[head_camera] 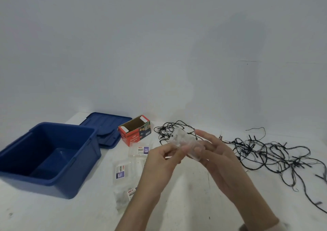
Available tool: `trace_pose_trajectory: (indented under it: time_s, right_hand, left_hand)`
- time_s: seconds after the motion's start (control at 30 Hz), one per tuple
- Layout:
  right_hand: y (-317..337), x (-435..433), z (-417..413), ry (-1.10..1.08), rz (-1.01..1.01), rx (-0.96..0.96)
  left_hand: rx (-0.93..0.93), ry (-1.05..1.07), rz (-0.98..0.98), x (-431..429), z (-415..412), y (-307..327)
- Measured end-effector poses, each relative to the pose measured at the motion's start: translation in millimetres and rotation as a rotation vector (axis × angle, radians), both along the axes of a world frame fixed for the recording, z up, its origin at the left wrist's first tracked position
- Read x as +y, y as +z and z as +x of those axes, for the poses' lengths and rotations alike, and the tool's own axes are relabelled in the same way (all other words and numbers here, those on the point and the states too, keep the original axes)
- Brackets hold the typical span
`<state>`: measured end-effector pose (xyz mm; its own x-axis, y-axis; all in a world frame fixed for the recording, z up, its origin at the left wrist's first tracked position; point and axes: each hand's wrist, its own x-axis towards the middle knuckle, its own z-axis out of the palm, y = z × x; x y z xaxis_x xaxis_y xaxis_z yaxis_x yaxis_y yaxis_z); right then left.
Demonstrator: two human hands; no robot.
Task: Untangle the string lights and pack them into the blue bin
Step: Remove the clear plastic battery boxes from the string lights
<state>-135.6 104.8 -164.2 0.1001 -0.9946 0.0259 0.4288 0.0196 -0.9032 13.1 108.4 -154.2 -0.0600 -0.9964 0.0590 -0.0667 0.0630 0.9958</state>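
Left hand (161,161) and right hand (215,153) together gripping a clear plastic battery case (184,142), black string lights (270,153) tangled on the desk (194,195), open blue bin (47,158) at left

The place looks like a plain room prepared for recording, not a lived-in home or a shop. A bare white wall (159,45) fills the upper half of the view, without pictures or shelves. Below it is a white bench (194,186) with small dark scuff marks on its surface. On the bench are only a few things: a blue bin (21,174), its lid (108,124), and a small red carton (131,137) printed "LED Decorative Lights".
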Motion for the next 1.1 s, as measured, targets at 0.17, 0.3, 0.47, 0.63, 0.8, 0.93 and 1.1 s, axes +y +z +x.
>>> trace_pose_trajectory:
  time_s: [0.17, 0.3, 0.47, 0.63, 0.8, 0.93, 1.1]
  right_hand:
    - [-8, -10, -9, 0.218, -0.1, 0.638]
    - [-19, -22, 3, 0.325, -0.181, 0.832]
    - [-44, -34, 33, 0.247, -0.191, 0.756]
    - [-61, -41, 45, 0.14, -0.079, 0.621]
    - [-67, -41, 46, 0.131, -0.053, 0.639]
    - [-67, -40, 43, 0.125, -0.036, 0.643]
    - [-46, -34, 49, 0.119, 0.014, 0.374]
  left_hand:
    - [-0.148, -0.14, 0.066, -4, 20, -18]
    - [-0.248, -0.095, 0.078, -7, 39, -28]
    - [-0.252, -0.132, 0.201, -18, 76, -37]
    - [-0.745, 0.31, 0.393, -63, 125, -89]
    - [-0.899, 0.292, 0.655, -75, 129, -117]
    - [-0.78, 0.393, 0.588, -76, 129, -118]
    - [-0.535, 0.516, 0.349, -59, 116, -76]
